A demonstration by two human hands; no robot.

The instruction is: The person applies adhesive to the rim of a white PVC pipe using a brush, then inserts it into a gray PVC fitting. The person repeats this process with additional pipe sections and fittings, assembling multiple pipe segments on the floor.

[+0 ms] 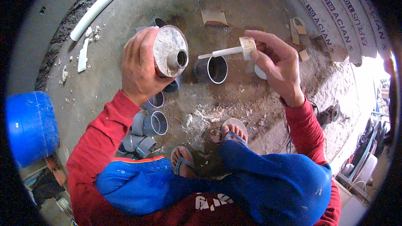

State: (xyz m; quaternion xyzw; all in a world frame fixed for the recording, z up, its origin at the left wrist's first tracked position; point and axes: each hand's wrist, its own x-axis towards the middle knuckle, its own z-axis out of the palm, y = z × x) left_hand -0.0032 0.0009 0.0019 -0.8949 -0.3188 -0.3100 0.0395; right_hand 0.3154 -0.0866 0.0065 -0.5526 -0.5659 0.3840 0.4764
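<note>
My left hand (141, 60) is wrapped round a glue can (167, 44), whose dirty whitish top and open threaded neck face up toward me. To the right, my right hand (274, 62) pinches the can's brush cap (248, 47) between thumb and fingers. A white stem with a narrow tip sticks out of the cap, pointing left toward the can but apart from it. Below the stem a short grey pipe piece (217, 70) lies on the floor with its round mouth showing.
Several grey pipe fittings (155, 123) lie left of my feet. A blue barrel (35, 125) stands far left, near a long white pipe (100, 6). Large printed white pipes (335, 12) are stacked at the far right. An angle grinder (331, 115) lies beyond my right forearm.
</note>
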